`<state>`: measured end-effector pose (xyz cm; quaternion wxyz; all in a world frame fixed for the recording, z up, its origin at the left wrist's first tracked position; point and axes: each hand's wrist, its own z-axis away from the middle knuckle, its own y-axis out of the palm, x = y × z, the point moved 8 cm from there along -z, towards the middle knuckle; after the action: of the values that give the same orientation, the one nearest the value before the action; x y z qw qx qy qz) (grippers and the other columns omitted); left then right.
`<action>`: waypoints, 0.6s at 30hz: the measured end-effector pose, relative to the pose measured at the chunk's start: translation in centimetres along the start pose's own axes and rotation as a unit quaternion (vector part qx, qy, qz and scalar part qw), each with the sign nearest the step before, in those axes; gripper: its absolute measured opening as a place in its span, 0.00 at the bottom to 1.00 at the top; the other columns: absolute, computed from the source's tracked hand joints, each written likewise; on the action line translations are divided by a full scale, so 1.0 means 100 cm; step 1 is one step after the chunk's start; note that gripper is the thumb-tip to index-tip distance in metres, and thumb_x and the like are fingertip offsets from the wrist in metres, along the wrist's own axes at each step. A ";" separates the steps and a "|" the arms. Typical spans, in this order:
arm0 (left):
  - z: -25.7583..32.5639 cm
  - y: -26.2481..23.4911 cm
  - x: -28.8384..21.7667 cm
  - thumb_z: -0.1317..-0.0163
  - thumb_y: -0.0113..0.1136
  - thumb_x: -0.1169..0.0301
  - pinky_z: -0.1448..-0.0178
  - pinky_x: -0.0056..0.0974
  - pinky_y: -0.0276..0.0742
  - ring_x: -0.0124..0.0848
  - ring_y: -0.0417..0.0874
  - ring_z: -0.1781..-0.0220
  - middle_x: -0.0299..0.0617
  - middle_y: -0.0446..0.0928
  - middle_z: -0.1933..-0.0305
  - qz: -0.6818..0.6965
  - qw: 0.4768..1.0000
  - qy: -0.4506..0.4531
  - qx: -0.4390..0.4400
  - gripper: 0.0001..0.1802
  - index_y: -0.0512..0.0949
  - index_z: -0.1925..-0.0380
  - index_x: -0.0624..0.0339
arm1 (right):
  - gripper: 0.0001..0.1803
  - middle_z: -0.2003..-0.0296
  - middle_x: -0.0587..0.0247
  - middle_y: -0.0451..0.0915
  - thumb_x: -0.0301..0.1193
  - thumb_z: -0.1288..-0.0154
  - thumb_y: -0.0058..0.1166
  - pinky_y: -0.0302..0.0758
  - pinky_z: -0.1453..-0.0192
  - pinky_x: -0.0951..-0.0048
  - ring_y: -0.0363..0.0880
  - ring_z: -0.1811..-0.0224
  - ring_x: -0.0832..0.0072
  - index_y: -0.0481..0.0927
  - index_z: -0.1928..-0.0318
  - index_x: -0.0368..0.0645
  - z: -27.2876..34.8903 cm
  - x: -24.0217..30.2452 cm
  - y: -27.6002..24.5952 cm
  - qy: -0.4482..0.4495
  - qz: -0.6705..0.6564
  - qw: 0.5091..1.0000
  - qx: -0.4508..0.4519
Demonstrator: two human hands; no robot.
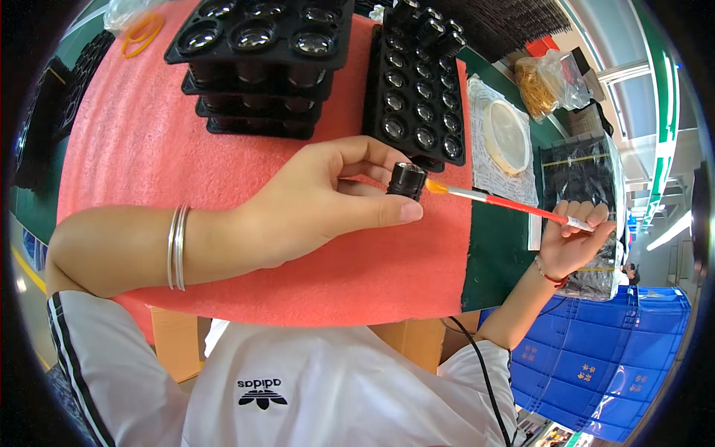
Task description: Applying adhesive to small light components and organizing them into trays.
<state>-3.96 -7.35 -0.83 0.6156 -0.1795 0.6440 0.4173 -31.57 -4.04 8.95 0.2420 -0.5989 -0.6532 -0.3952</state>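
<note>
The left hand is pinching a small black lens barrel between thumb and fingers, closed around it. The right hand is gripping a red-handled paintbrush near its far end, fingers curled shut on the handle, and the orange bristle tip is touching the barrel's side. Just beyond the left hand's fingertips a black tray of lenses is lying on the pink foam mat; a stack of black trays is sitting farther off.
</note>
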 end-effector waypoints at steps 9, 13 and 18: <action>0.000 -0.002 0.001 0.49 0.62 0.68 0.50 0.28 0.67 0.23 0.72 0.58 0.37 0.74 0.62 -0.008 1.000 0.012 -0.010 0.19 0.69 0.58 0.63 | 0.19 0.87 0.67 0.64 0.45 0.33 0.37 0.56 0.80 0.78 0.57 0.87 0.79 0.64 0.75 0.45 0.000 -0.002 0.005 -0.001 0.030 0.999 0.022; 0.000 -0.002 0.000 0.48 0.61 0.68 0.50 0.28 0.67 0.23 0.73 0.58 0.37 0.74 0.61 0.002 1.000 0.024 -0.006 0.19 0.69 0.57 0.63 | 0.17 0.86 0.66 0.65 0.42 0.33 0.38 0.56 0.80 0.77 0.58 0.87 0.79 0.65 0.75 0.44 0.001 0.000 0.006 -0.008 0.067 0.997 0.034; 0.000 -0.002 0.005 0.46 0.59 0.67 0.48 0.30 0.68 0.25 0.73 0.55 0.38 0.74 0.59 0.015 1.000 0.027 -0.004 0.18 0.69 0.57 0.63 | 0.17 0.86 0.66 0.65 0.42 0.34 0.39 0.56 0.80 0.77 0.57 0.88 0.79 0.65 0.75 0.44 0.000 0.000 -0.004 0.001 0.071 0.997 0.023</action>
<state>-3.94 -7.35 -1.32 0.5911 -0.1830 0.6614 0.4239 -31.91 -4.08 8.86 0.2836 -0.6375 -0.6178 -0.3626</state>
